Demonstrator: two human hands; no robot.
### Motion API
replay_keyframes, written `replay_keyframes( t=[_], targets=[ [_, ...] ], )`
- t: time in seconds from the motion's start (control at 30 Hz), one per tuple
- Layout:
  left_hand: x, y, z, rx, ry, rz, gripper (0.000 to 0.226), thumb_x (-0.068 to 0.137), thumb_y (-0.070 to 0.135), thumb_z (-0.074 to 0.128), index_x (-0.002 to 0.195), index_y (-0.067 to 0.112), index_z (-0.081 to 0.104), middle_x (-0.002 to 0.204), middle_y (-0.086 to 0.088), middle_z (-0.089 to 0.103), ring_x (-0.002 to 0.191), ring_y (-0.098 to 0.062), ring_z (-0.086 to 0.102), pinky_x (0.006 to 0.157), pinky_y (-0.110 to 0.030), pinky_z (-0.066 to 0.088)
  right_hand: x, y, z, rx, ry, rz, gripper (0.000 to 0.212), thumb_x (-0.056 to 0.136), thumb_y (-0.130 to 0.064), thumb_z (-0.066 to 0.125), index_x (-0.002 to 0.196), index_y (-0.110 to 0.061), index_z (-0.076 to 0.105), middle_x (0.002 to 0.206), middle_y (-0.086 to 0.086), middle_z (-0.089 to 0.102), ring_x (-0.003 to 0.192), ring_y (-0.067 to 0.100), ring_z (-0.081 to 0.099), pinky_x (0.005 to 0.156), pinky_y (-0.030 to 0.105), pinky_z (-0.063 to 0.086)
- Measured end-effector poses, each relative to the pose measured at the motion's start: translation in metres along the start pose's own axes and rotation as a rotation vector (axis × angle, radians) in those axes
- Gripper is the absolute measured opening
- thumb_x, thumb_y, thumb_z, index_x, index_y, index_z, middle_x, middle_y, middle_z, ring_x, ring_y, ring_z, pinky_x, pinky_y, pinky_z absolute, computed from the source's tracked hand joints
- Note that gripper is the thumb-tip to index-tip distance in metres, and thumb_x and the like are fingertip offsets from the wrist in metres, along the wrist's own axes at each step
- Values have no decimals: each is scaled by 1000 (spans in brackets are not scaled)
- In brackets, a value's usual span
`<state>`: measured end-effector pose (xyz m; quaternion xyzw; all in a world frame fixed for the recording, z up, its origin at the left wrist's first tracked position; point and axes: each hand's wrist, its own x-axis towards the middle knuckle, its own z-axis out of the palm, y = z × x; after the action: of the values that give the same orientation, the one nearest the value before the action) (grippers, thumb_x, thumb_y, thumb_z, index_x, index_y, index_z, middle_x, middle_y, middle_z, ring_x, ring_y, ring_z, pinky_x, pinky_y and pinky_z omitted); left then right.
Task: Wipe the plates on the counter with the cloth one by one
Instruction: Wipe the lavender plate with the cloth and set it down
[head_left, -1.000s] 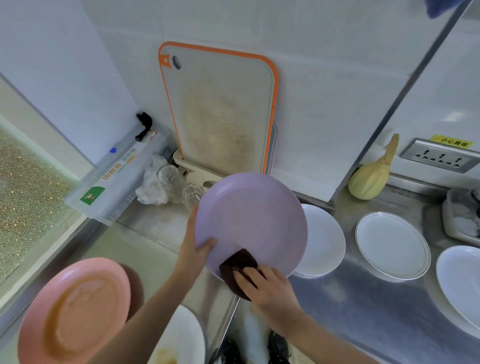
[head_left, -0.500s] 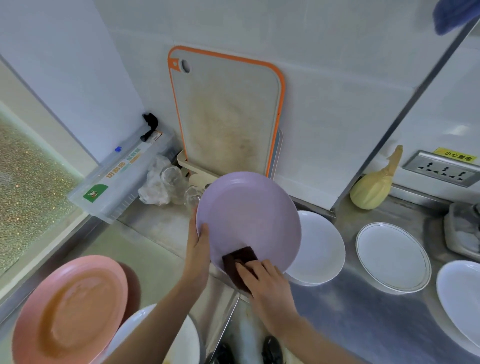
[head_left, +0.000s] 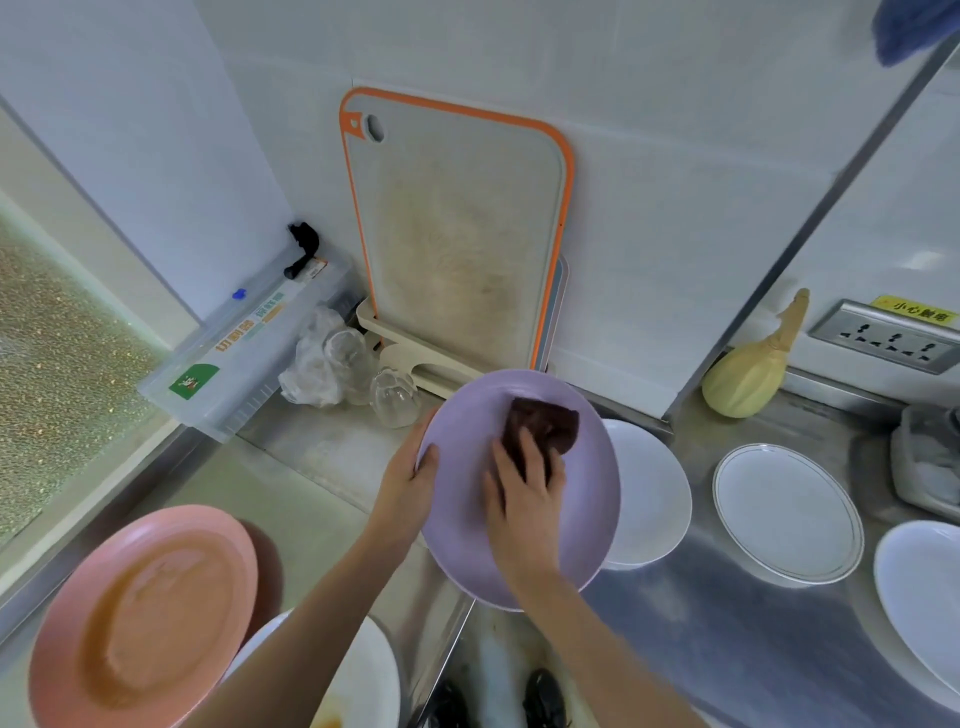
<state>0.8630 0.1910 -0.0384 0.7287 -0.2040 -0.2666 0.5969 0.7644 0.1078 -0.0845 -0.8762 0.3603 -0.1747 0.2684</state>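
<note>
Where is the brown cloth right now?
In the head view the brown cloth lies on the upper part of the purple plate, pressed under the right hand, just below the orange-edged cutting board.

The lilac plate (head_left: 519, 519) looks like matt plastic, and the dark maroon cloth (head_left: 545, 428) pressed on it looks soft and coarse. Right of that plate, the white plates (head_left: 787, 512) look glossy and smooth, on a brushed metal counter (head_left: 727, 623) with a dull sheen. Left of it, the pink plate (head_left: 140, 618) is matt with a brownish smear, and behind it the orange-edged cutting board (head_left: 457, 234) looks scuffed, stained plastic.
</note>
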Motion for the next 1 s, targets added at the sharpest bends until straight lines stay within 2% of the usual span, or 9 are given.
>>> replay_keyframes(
  t=[0.1,0.2,0.3,0.37,0.43,0.6,0.7,0.87,1.0],
  targets=[
    [3,-3,-8,67,38,12,41,95,3,41,123,33,48,123,9,57,117,-8,52,102,-24,37,-28,3,-1,153,-87,-223,51,89,-23,42,140,-20,34,140,2,43,120,22,38,101,35,32],
    [-2,-1,-10,66,29,29,45,96,0,40,115,40,50,117,19,58,107,12,54,95,-10,39,-38,15,-3,48,-86,-376,53,90,-33,47,141,-23,35,141,9,34,116,28,40,100,40,42],
    [-3,4,-6,-8,7,18,46,97,2,40,115,43,50,118,24,58,106,17,54,92,-9,41,-25,15,0,-46,-21,-194,59,88,-45,45,143,-29,31,149,14,27,130,37,29,110,38,25],
    [-1,11,-4,-22,-16,46,46,97,2,39,117,41,50,119,22,58,107,15,54,91,-7,42,-12,9,-3,2,17,-84,63,89,-44,39,147,-24,25,155,9,21,141,33,16,116,30,5],
    [-1,20,-3,-16,-22,73,48,97,0,37,116,42,50,116,26,58,106,17,53,88,-2,40,-2,2,-9,64,63,-2,67,88,-43,34,148,-16,25,156,5,19,144,26,11,115,23,-2],
    [-1,27,-6,-32,19,67,50,97,2,35,116,46,49,113,32,58,107,18,51,84,1,39,1,4,-21,125,218,246,67,88,-15,52,147,-4,23,155,13,21,142,29,16,115,34,15],
    [-2,28,-7,-21,16,39,52,97,2,33,113,49,48,104,41,60,101,22,51,79,3,39,-1,2,-26,218,266,355,68,88,-9,53,149,-15,23,155,11,20,137,29,22,109,34,21],
    [-2,33,0,-17,-36,22,51,98,4,33,104,53,48,95,43,57,90,30,50,71,6,37,12,-18,-24,299,286,155,47,94,-28,52,140,-26,42,149,4,33,133,20,31,109,24,17],
    [3,31,5,-33,-54,44,37,101,12,34,108,44,52,107,31,59,96,25,52,82,3,37,6,-31,-17,329,141,-155,37,91,-31,50,126,-24,57,142,0,40,126,15,36,108,22,25]
  ],
)
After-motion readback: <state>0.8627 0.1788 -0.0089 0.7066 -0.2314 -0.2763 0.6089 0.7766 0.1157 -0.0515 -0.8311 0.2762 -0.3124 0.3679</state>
